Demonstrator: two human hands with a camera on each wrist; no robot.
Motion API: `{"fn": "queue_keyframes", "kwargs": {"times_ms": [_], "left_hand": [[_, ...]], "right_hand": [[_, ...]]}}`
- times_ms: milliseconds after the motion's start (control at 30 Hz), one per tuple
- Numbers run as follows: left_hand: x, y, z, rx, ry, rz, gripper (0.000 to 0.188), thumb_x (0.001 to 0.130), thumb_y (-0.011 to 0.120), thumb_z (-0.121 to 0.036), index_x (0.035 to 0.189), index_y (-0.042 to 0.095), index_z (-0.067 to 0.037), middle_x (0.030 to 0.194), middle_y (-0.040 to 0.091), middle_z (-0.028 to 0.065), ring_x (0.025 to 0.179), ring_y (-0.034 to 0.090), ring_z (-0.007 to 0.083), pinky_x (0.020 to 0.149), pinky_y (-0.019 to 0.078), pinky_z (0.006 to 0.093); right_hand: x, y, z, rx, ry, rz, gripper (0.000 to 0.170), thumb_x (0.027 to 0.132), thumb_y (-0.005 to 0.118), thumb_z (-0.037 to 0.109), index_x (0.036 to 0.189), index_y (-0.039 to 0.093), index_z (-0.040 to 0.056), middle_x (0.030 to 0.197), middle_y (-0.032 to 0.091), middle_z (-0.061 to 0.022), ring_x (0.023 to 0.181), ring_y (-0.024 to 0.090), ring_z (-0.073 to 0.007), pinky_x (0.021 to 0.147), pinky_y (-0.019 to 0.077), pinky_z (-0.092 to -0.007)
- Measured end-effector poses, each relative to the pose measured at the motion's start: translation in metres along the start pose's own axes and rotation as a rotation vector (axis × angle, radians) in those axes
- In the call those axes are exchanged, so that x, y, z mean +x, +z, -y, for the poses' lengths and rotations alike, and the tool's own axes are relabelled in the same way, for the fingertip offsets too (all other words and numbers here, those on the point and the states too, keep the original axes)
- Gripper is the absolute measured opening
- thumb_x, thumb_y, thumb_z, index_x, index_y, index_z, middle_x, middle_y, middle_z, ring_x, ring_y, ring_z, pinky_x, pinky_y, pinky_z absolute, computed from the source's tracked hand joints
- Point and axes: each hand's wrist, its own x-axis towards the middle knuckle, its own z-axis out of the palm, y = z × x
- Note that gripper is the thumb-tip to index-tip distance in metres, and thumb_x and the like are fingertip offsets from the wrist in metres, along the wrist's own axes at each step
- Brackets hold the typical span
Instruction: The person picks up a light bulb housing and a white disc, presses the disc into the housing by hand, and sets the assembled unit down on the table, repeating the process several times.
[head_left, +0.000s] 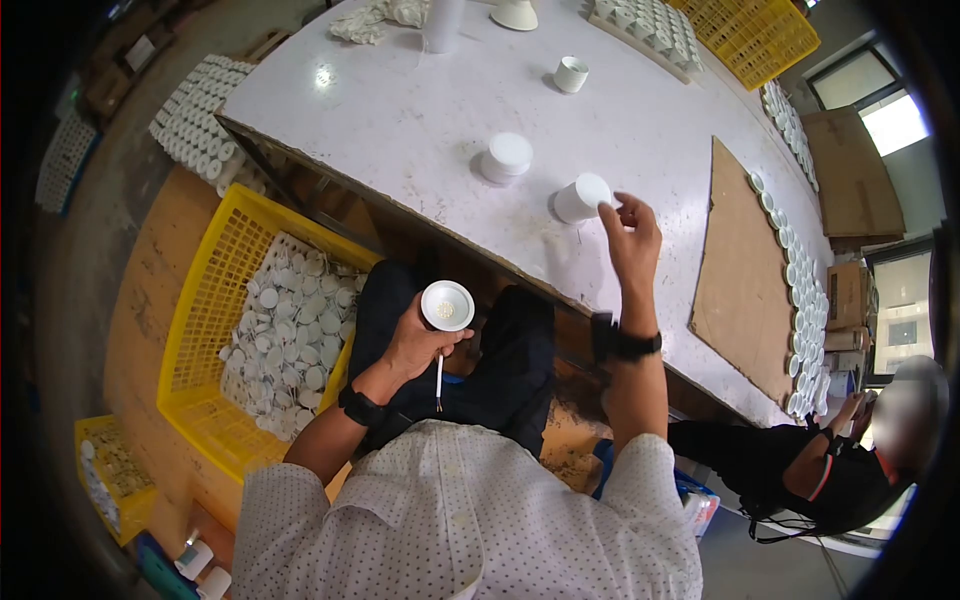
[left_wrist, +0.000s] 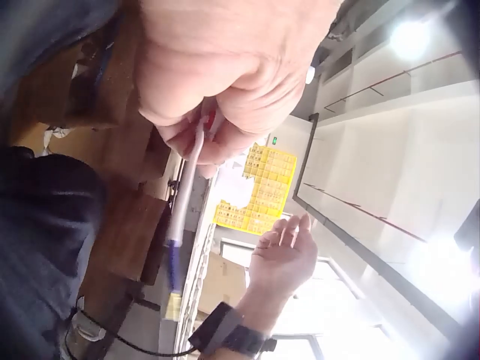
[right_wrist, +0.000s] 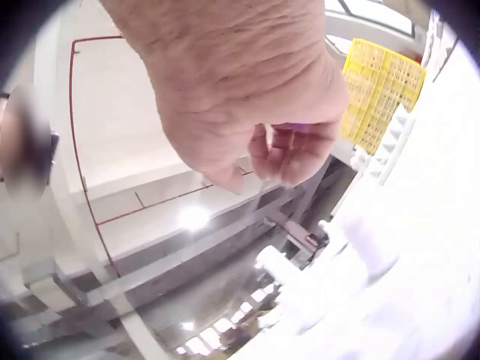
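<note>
A white table (head_left: 390,120) spans the far side. Over its near edge, the right hand (head_left: 633,240), loosely bent, holds nothing; nearer and left, the left hand (head_left: 413,342) grips a round white lamp (head_left: 447,306). Just left of the right hand stands a white cylinder (head_left: 582,199).

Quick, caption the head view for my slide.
Left hand holding a lamp, right hand beside a white cylinder on the table.

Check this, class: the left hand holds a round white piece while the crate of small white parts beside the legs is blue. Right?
The colour is wrong: the head view shows the crate is yellow. The left hand does hold a round white piece.
</note>
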Motion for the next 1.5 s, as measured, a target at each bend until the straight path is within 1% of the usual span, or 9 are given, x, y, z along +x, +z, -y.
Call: {"fn": "queue_keyframes", "kwargs": {"times_ms": [167,400,500,733,867,967,1100,1233,1500], "left_hand": [[-0.004,-0.004,0.003,0.053,0.005,0.054,0.053,0.070,0.059,0.013,0.116,0.036,-0.004,0.095,0.056,0.0107,0.080,0.063,0.0213,0.046,0.0458,0.0194],[-0.004,-0.016,0.010,0.060,0.014,0.075,0.052,0.070,0.059,0.012,0.116,0.039,-0.004,0.105,0.055,0.0122,0.083,0.063,0.0214,0.049,0.0461,0.0201],[-0.006,-0.008,0.007,0.063,-0.003,0.067,0.050,0.071,0.060,0.011,0.114,0.039,-0.004,0.095,0.057,0.0105,0.082,0.063,0.0200,0.049,0.0461,0.0199],[-0.007,-0.004,0.003,0.086,0.009,0.081,0.051,0.071,0.061,0.009,0.115,0.038,-0.004,0.095,0.057,0.0104,0.081,0.063,0.0199,0.049,0.0464,0.0197],[-0.003,0.005,-0.008,0.188,0.007,0.104,0.054,0.071,0.062,0.009,0.118,0.038,-0.003,0.094,0.058,0.0098,0.077,0.062,0.0169,0.051,0.0470,0.0205],[0.003,0.019,-0.016,0.334,0.084,0.116,0.059,0.069,0.062,0.009,0.121,0.036,-0.003,0.092,0.058,0.0075,0.074,0.061,0.0134,0.051,0.0464,0.0205],[0.009,0.026,-0.017,0.268,0.157,0.202,0.063,0.070,0.064,0.003,0.125,0.034,-0.003,0.116,0.047,0.0092,0.099,0.055,0.0192,0.081,0.0466,0.0298],[0.012,0.023,-0.009,0.470,0.264,0.169,0.073,0.068,0.071,-0.010,0.128,0.031,-0.001,0.118,0.047,0.0104,0.108,0.046,0.0173,0.090,0.0406,0.0294],[0.007,0.024,-0.004,0.640,0.312,0.061,0.058,0.076,0.065,-0.018,0.124,0.037,-0.001,0.108,0.052,0.0137,0.099,0.053,0.0206,0.083,0.0438,0.0306]], "right_hand": [[0.033,0.021,-0.042,0.127,0.377,0.156,0.043,0.071,0.071,0.031,0.089,0.055,-0.0045,0.070,0.053,-0.0059,0.057,0.050,-0.0113,0.050,0.0434,-0.0239],[0.033,0.023,-0.057,0.464,0.532,0.105,0.026,0.078,0.067,0.024,0.073,0.049,0.0062,0.058,0.045,0.0006,0.047,0.042,-0.0069,0.040,0.0351,-0.0192],[0.032,0.020,-0.064,0.685,0.605,0.113,0.024,0.080,0.064,0.022,0.071,0.048,0.0053,0.059,0.047,-0.0008,0.047,0.042,-0.0077,0.041,0.0360,-0.0210],[0.008,-0.002,-0.045,0.810,0.578,0.047,0.018,0.085,0.057,0.019,0.079,0.052,0.0021,0.063,0.051,-0.0022,0.053,0.049,-0.0086,0.047,0.0394,-0.0181],[-0.032,-0.004,-0.028,0.975,0.587,0.140,0.014,0.087,0.052,0.010,0.092,0.055,-0.0021,0.065,0.055,-0.0042,0.054,0.052,-0.0098,0.048,0.0419,-0.0189],[-0.063,0.006,-0.021,0.990,0.638,0.245,0.007,0.085,0.054,0.008,0.086,0.055,0.0016,0.062,0.054,-0.0030,0.051,0.050,-0.0093,0.046,0.0395,-0.0192],[-0.108,0.024,-0.009,0.891,0.729,0.473,0.008,0.084,0.057,0.013,0.081,0.056,0.0055,0.062,0.053,0.0003,0.050,0.047,-0.0067,0.045,0.0377,-0.0190],[-0.133,0.041,-0.003,0.783,0.666,0.605,0.011,0.083,0.061,0.015,0.084,0.057,0.0054,0.064,0.053,0.0026,0.052,0.046,-0.0040,0.047,0.0378,-0.0171],[-0.142,0.057,0.010,0.795,0.623,0.587,0.022,0.077,0.068,0.012,0.085,0.050,0.0035,0.067,0.052,0.0009,0.052,0.047,-0.0040,0.044,0.0400,-0.0170]]}}
